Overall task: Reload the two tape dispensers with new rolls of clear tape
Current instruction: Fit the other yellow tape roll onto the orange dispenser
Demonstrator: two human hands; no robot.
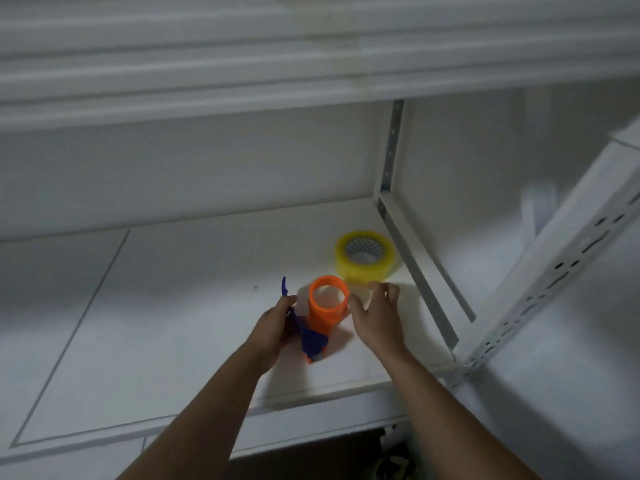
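A tape dispenser [320, 318] with an orange spool hub and a blue handle stands on a white shelf [173, 323], the open round end of the hub facing up toward the camera and nothing visibly wound on it. The left hand [277, 327] comes in from below and grips the blue handle on the dispenser's left side, fingers curled round it, with a thin blue piece sticking up just above the thumb. The right hand [375, 315] sits just to the right of the dispenser, its thumb near or touching the orange hub; its fingers are bent and seem to hold something pale and clear-looking at their tips, but the blur makes it impossible to say what, or whether they truly pinch anything, so its grasp cannot be told. Just behind the dispenser and a little to its right lies a roll of clear tape [365, 255], yellowish in tint, flat on the shelf with its patterned core hole facing up; the right hand's fingertips are close to its near edge but contact is not plain. Right of the dispenser, past the roll, a white metal rail [419, 271] runs along the shelf's end, and further right a perforated white upright [554, 271] of the rack slants across the view. Above the dispenser, the underside of another white shelf [242, 64] fills the top of the picture, heavily blurred.
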